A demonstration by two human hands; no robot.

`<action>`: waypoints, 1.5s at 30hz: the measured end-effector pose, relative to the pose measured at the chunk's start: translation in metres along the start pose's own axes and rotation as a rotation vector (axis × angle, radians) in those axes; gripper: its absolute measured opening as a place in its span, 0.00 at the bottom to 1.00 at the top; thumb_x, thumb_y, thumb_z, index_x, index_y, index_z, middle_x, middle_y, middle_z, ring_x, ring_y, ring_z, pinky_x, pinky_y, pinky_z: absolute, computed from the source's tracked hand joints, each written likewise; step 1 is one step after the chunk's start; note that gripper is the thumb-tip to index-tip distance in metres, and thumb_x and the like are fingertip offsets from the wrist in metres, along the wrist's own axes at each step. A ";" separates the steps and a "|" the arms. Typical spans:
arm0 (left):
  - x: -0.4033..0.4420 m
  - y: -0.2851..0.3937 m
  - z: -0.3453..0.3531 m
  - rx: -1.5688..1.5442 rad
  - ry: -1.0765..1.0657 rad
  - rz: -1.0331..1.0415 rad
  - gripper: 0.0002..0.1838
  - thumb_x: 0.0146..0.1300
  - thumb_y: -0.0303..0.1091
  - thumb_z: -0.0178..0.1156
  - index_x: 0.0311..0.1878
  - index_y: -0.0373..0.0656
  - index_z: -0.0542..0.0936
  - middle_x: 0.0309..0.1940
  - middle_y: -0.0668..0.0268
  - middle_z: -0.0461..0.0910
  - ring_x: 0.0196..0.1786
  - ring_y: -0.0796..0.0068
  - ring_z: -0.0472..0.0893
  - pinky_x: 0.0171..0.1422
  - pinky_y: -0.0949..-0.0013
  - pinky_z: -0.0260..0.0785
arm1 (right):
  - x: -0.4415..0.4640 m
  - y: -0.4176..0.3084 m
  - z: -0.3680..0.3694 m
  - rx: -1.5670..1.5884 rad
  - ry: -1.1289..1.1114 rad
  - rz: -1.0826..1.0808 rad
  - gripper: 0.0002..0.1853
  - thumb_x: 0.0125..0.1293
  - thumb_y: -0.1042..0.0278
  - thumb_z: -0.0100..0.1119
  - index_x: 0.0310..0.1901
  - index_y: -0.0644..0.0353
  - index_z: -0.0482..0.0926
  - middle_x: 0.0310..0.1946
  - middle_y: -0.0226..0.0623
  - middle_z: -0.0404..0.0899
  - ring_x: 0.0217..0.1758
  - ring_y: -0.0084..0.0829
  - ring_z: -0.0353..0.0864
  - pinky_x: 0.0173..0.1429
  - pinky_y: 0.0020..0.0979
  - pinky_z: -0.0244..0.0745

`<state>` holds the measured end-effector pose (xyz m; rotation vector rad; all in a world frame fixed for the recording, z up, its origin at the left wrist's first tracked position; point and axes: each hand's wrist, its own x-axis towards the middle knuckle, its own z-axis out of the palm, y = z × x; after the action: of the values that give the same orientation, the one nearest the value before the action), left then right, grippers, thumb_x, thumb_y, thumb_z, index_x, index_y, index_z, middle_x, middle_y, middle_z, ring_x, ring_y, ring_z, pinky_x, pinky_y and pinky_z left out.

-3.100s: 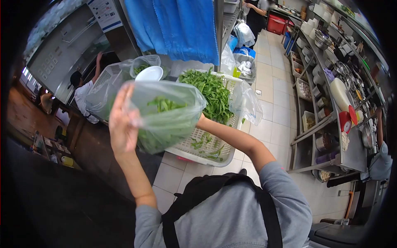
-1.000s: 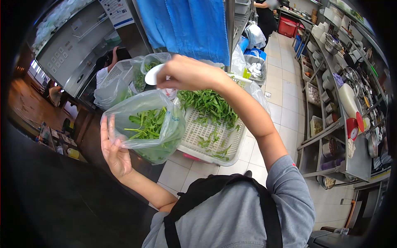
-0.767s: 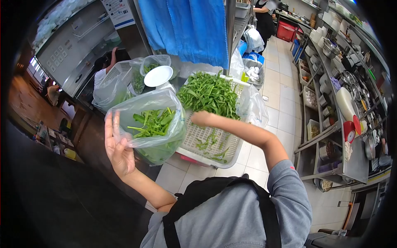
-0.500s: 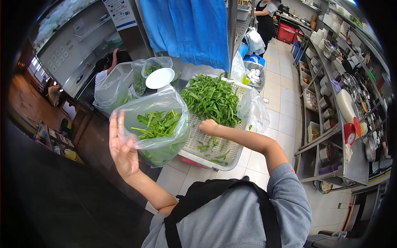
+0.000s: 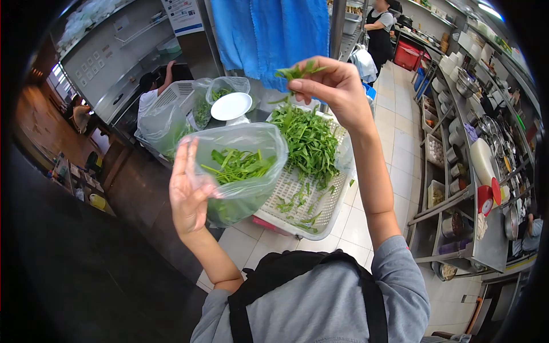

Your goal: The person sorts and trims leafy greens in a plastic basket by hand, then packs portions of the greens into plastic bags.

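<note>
My left hand (image 5: 190, 200) grips the rim of a clear plastic bag (image 5: 260, 140), its mouth spread wide. Cut leafy greens (image 5: 240, 166) lie inside the bag. Raised above a white perforated basket (image 5: 327, 220), my right hand (image 5: 337, 91) pinches a small bunch of leafy greens (image 5: 298, 71) between thumb and fingers. A large heap of the same greens (image 5: 309, 143) fills the far part of the basket, and loose leaves are scattered over its near floor.
Behind the bag stands a scale with a white round plate (image 5: 231, 107), among other bags of greens (image 5: 166, 128). A blue cloth (image 5: 271, 37) hangs ahead. Metal shelving (image 5: 457, 197) with bowls and pans lines the right. Co-workers (image 5: 380, 34) are farther off.
My right hand has risen from the basket floor to above the heap, with greens now visible in its fingers. The left hand and bag have shifted slightly right in view.
</note>
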<state>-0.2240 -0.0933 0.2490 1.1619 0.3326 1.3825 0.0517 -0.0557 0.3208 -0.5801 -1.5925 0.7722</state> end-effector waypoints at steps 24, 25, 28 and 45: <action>-0.021 0.001 0.009 -0.004 -0.257 -0.139 0.53 0.42 0.10 0.58 0.68 0.33 0.35 0.71 0.56 0.31 0.32 0.77 0.77 0.32 0.73 0.73 | -0.030 0.019 0.095 -0.918 -0.967 -0.204 0.13 0.51 0.74 0.52 0.41 0.61 0.77 0.30 0.40 0.76 0.35 0.37 0.80 0.33 0.36 0.75; -0.018 0.000 0.009 -0.010 -0.255 -0.141 0.53 0.42 0.10 0.58 0.68 0.33 0.35 0.71 0.56 0.32 0.32 0.77 0.77 0.32 0.73 0.73 | -0.033 0.022 0.099 -0.993 -0.940 -0.262 0.12 0.51 0.73 0.53 0.39 0.62 0.77 0.30 0.39 0.75 0.35 0.36 0.80 0.32 0.36 0.75; -0.002 0.002 0.008 -0.004 -0.266 -0.127 0.53 0.42 0.11 0.59 0.68 0.33 0.36 0.70 0.54 0.34 0.30 0.77 0.77 0.32 0.73 0.73 | -0.034 0.034 0.103 -1.141 -0.765 -0.433 0.06 0.47 0.68 0.55 0.25 0.62 0.75 0.27 0.36 0.70 0.32 0.35 0.77 0.28 0.34 0.74; 0.169 0.055 0.024 0.435 -0.407 -0.116 0.38 0.53 0.21 0.57 0.66 0.30 0.50 0.67 0.51 0.50 0.36 0.80 0.78 0.41 0.73 0.76 | 0.058 -0.023 0.001 -0.731 -0.401 -0.314 0.22 0.53 0.79 0.56 0.52 0.52 0.75 0.46 0.39 0.73 0.41 0.31 0.78 0.45 0.31 0.75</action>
<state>-0.1965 0.0317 0.3755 1.7186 0.4108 0.9646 0.0422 -0.0278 0.3760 -0.6880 -2.2865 0.0400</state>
